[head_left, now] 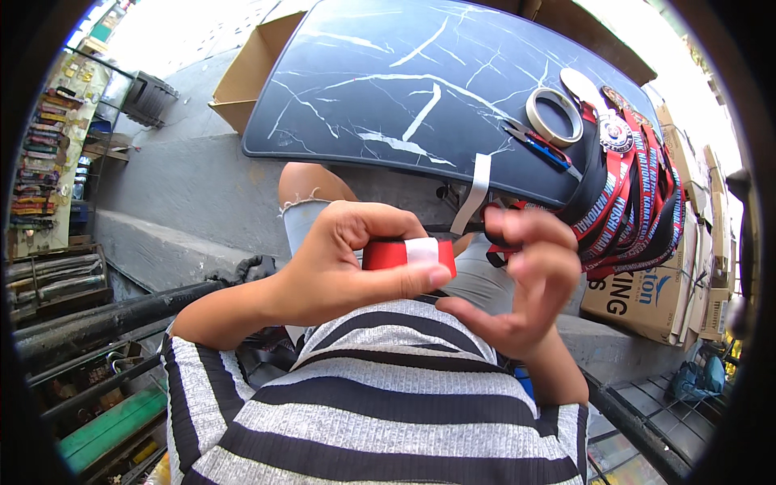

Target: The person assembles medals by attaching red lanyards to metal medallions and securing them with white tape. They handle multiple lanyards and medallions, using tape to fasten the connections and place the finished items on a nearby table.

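Observation:
My left hand (347, 255) is closed around a flat red bundle (386, 256), which looks like a folded ribbon, held in front of my striped shirt. A white strip of tape (422, 251) crosses the bundle, and my left thumb presses along its near side. To the right, my right hand (529, 283) is raised with the thumb apart from the curled fingers; it is slightly blurred and nothing shows between them. Another white tape strip (475, 190) hangs from the near edge of the dark marbled table (364, 105).
On the table's right side are a tape roll (554, 115), snips with blue handles (543, 150), round medals (616, 133) and a heap of red and black printed lanyards (630, 214). Cardboard boxes (647, 283) stand at the right. Dark metal rails (113, 315) flank me.

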The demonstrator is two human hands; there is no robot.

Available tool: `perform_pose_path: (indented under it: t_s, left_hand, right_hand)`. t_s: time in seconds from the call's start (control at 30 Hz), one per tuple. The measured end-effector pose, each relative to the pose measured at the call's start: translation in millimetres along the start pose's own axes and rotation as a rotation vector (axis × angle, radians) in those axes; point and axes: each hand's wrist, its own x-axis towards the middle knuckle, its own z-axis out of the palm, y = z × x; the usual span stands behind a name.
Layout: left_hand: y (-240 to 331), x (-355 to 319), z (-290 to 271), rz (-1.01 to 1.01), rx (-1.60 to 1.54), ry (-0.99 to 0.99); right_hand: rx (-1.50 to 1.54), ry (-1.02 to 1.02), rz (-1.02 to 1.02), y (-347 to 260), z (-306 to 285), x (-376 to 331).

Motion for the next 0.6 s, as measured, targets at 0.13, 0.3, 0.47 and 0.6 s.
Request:
perform_pose_path:
  t_s: [0.13,0.3,0.47,0.6]
  left_hand:
    - [11,1,-3,0.320,0.273,-0.067]
    - [31,-6,-19,0.505,0.629,-0.036]
    - [48,-11,-25,0.753,1.042,0.145]
    - [52,-10,-18,0.941,1.186,0.322]
  right_hand:
    - [-0.035,-0.489,0.075,-4,-11,24]
    - [-0.074,-0.463,-0.040,-17,-10,47]
    - [-0.142,-0.497,-0.110,-35,-5,66]
    - [-0.127,-0.465,0.030,-33,-3,66]
